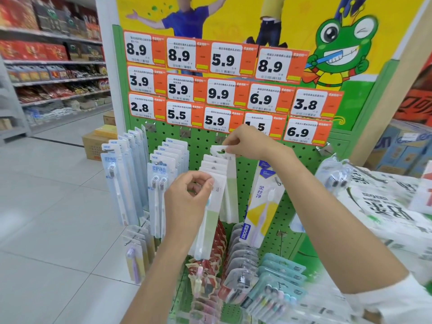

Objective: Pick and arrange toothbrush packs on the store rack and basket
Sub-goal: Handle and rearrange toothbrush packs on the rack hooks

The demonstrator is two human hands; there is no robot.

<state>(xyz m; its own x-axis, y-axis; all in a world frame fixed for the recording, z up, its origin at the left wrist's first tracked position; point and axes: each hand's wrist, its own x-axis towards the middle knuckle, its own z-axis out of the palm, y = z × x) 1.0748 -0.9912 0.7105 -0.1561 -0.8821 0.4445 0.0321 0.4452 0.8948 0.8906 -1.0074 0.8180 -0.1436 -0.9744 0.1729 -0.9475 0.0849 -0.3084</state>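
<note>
The green pegboard rack [294, 183] fills the view, with orange price tags [219, 90] across its upper half and toothbrush packs hanging from hooks below. In the middle row hangs a stack of white-and-green packs [216, 166], between the blue packs [161, 183] on its left and a tilted yellow pack [264, 206] on its right. All of them hang with their long axis vertical and the hang-hole on top. The left hand [187, 199] is the nearer one to the camera. It is curled round the front pack [211, 220] of the stack, thumb and fingers closed on its upper part, while the brush end hangs free below. The right hand [250, 145] is higher and closer to the board, pinching the top tab of the rear pack [218, 150] between thumb and fingertips. That tab stands above and behind the rest of the stack. Its hole [221, 151] lies just left of the pinching fingers and higher than the holes of the packs in front. The hook itself is mostly hidden by the cards, so I cannot tell whether the rear pack is threaded on it. As I read it, the next move depends on bringing that hole level with the hook, which points out from the board toward the person, and the right hand is the one placed to do it.
</note>
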